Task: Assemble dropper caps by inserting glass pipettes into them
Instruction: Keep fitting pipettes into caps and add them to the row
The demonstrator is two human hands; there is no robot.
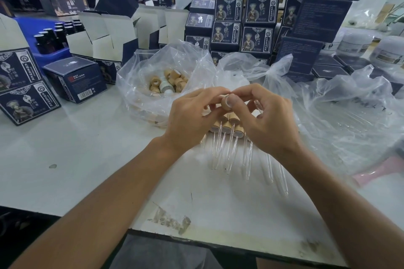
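A: Two hands up over the worktop [91, 137], both busy. Left hand [192, 113] and right hand [266, 120] meet on one cap [226, 102], tan, wood-look, held above the row of finished droppers [227, 131].

B: Grip state?

A: Left grip pinches the cap from its side, fingers curled. Right grip has thumb and forefinger on the cap's face, and a glass pipette [258, 106] shows between the right fingers, just right of the cap. Can't tell if its tip is already seated.

B: Handling?

A: Judgement only: pipette is thin clear glass, light, stiff, brittle, slick. Take it near the top end close to the cap, push straight, no bending. Cap looks light and rigid, fine to squeeze round its wall.

B: What's round the row?

A: Finished droppers lie directly under the hands, caps away from the person, glass tips toward them. Beyond the row, left, an open plastic bag [140, 72] holds loose caps [172, 82]. Right of the row, more crumpled clear plastic [349, 111]. Behind the bag, stacked dark printed boxes [242, 24].
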